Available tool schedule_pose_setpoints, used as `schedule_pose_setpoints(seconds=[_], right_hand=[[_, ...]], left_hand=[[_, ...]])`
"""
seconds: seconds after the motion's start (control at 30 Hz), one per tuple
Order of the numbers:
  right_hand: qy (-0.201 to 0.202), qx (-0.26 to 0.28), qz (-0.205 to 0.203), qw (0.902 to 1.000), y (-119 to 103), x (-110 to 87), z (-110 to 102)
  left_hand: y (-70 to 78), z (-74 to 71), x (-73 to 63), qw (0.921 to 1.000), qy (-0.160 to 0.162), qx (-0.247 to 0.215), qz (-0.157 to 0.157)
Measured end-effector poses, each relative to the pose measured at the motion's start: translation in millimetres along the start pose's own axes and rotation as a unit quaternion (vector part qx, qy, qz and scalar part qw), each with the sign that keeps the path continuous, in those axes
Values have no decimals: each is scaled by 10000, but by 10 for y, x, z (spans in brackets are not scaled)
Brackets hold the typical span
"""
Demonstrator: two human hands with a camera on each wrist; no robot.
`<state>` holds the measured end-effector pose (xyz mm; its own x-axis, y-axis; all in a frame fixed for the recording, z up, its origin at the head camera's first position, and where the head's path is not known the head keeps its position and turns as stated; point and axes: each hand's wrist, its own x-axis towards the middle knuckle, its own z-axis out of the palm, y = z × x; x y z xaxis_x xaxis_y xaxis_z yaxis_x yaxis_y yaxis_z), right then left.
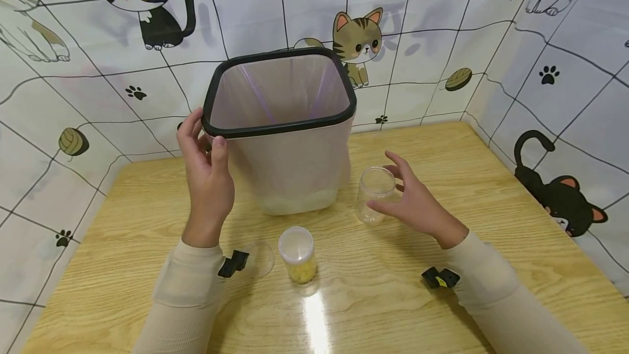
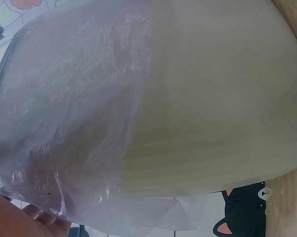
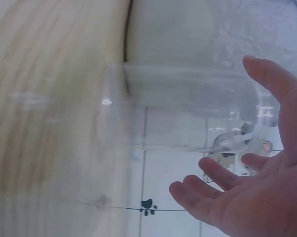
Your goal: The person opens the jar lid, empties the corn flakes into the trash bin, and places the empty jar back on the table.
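Observation:
A trash bin [image 1: 290,171] with a black rim and a clear plastic liner stands upright on the table. My left hand [image 1: 208,184] holds its front left corner just under the rim, thumb in front and fingers round the side. The left wrist view shows the liner [image 2: 74,113] hanging loosely over the bin's wall. My right hand [image 1: 415,204] reaches around a clear glass cup [image 1: 367,193] right of the bin, its thumb and fingers spread apart. In the right wrist view, a gap shows between the cup [image 3: 188,106] and the lower fingers.
A small clear jar [image 1: 297,258] with yellow contents and a whitish lid stands in front of the bin. Beside my left wrist lies a faint, clear round disc [image 1: 262,258]. Cat-print sheeting [image 1: 417,70] encloses the back and sides of the wooden table [image 1: 383,305].

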<state>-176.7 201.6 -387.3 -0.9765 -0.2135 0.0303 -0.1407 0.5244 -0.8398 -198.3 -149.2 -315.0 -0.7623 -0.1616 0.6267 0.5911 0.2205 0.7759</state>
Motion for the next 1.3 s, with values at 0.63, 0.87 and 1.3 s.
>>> schedule_pose_setpoints(seconds=[0.63, 0.87, 1.3], right_hand=[[426, -529, -517, 9964, -349, -222, -75], [958, -273, -1055, 9894, -518, -349, -61], [768, 104, -1764, 9813, -674, -496, 142]], left_hand=[[148, 11, -78, 9928, 1162, 174, 238], [398, 126, -229, 9749, 1575, 500, 1490], [435, 183, -592, 9530, -836, 1669, 2385]])
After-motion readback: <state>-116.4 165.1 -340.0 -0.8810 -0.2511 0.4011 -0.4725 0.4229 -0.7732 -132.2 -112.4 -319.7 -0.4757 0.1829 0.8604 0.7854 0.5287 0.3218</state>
